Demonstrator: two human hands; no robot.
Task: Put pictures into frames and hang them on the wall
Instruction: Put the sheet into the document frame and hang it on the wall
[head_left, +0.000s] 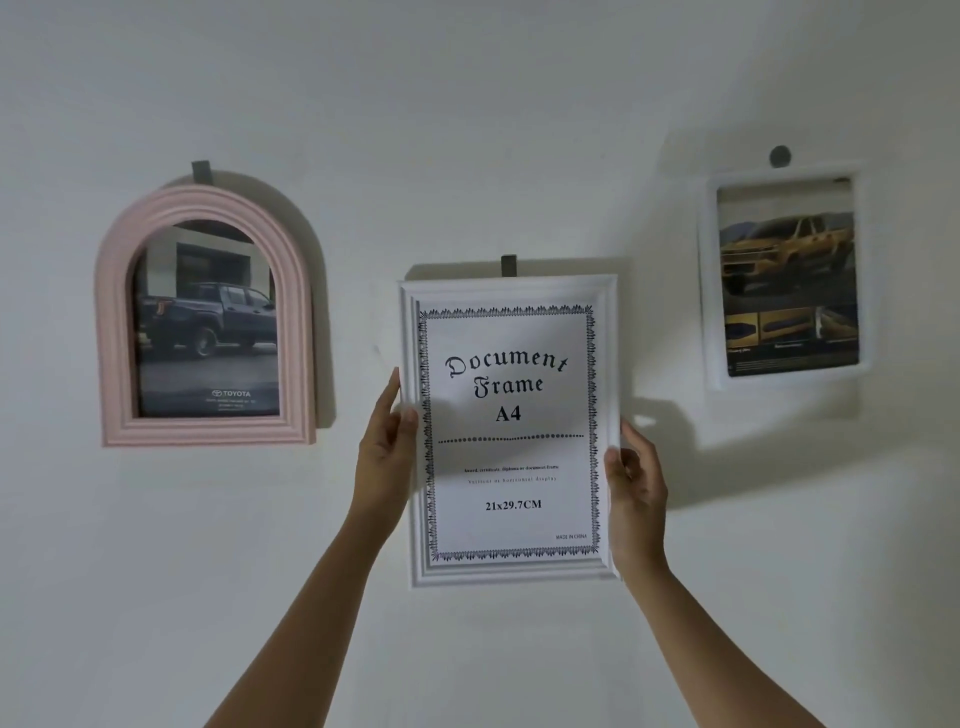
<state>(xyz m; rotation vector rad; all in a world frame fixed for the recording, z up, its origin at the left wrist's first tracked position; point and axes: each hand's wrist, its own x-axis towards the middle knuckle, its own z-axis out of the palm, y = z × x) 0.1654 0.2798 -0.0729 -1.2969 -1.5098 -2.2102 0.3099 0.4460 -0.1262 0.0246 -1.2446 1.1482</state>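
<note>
A white rectangular frame (511, 431) with a "Document Frame A4" sheet inside is held upright against the white wall. My left hand (387, 441) grips its left edge, thumb on the front. Gripping the right edge lower down is my right hand (634, 483). A grey hook (508, 265) pokes out just above the frame's top edge; whether the frame hangs on it is hidden.
A pink arched frame (205, 317) with a dark pickup picture hangs at the left under a grey hook (201, 172). At the right, a white frame (784, 280) with a yellow truck picture hangs below a round grey hook (780, 156).
</note>
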